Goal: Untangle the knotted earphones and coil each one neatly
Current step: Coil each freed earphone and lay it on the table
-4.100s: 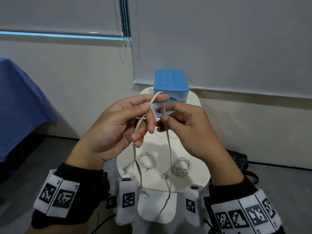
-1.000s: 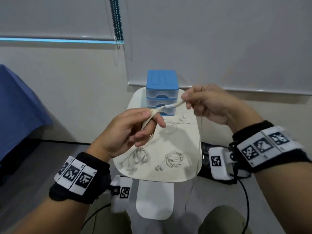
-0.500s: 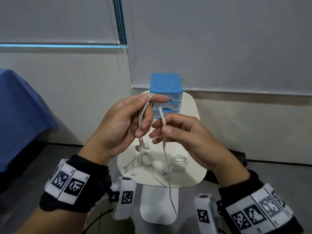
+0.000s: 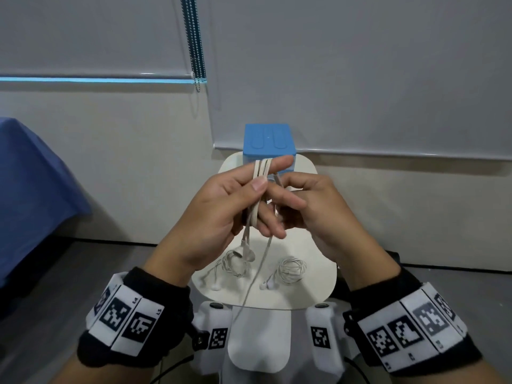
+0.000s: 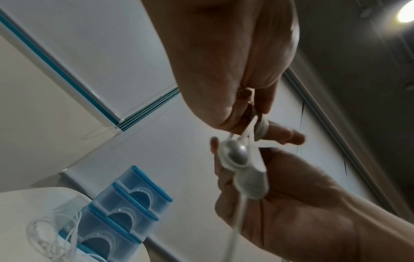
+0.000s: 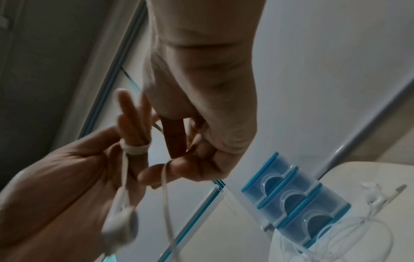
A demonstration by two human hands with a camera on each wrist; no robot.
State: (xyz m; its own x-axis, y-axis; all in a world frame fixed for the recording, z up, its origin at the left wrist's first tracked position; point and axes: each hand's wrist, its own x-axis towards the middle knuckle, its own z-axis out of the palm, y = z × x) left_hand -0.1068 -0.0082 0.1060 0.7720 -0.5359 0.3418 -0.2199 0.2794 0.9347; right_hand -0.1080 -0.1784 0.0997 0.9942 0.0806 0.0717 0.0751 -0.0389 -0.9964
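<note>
A beige earphone cable (image 4: 260,173) is wound in several turns round the outstretched fingers of my left hand (image 4: 270,174), and the thumb presses the turns down. Its two earbuds (image 4: 246,252) dangle below that hand, seen close up in the left wrist view as earbuds (image 5: 237,157). Right beside it, my right hand (image 4: 279,206) pinches the free length of cable, which trails down past the table edge as a loose tail (image 4: 249,289). The right wrist view shows the cable loop (image 6: 134,149) round the left fingers. Two white coiled earphones (image 4: 235,266) (image 4: 291,268) lie on the table.
A small white round-cornered table (image 4: 318,281) stands against the wall, with a blue three-drawer box (image 4: 268,141) at its back edge. More white earphones (image 6: 376,196) lie beside the box. A blue-covered surface (image 4: 33,195) is at the left. A blind's bead chain (image 4: 195,42) hangs above.
One second ago my right hand drew the cable out to the right. It has since swung back against my left fingers, and one more turn of cable now lies round them.
</note>
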